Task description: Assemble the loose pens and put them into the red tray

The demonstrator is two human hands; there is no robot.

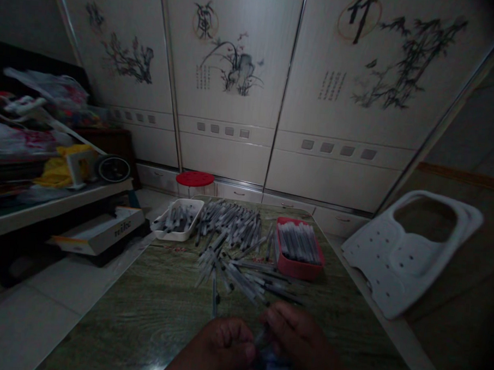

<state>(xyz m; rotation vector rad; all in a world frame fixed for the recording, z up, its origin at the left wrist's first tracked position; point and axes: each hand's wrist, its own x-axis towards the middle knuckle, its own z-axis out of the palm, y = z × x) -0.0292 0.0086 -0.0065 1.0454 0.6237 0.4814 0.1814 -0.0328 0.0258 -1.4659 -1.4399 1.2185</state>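
Observation:
At the near edge of the table, my left hand (226, 345) and my right hand (295, 331) are close together, both with fingers closed. A pen (262, 334), dim and partly covered by fingers, is pinched between them. Just beyond lies a loose pile of pens (243, 275) with clear barrels and dark parts. One single pen (215, 298) points toward me, ahead of my left hand. Farther back is a larger heap of pens (231, 222). A red box (300, 269) at the right holds pens in tidy rows. The white tray (173, 236) at the left has pens lying in it.
All this stands on a wood-patterned table (144, 295). A red stool (195, 178) is behind it, before sliding cabinet doors (223, 156). On the right leans a white plastic folding chair (411, 257). A low shelf with bags (58, 204) and an open shoebox (101, 233) are on the left.

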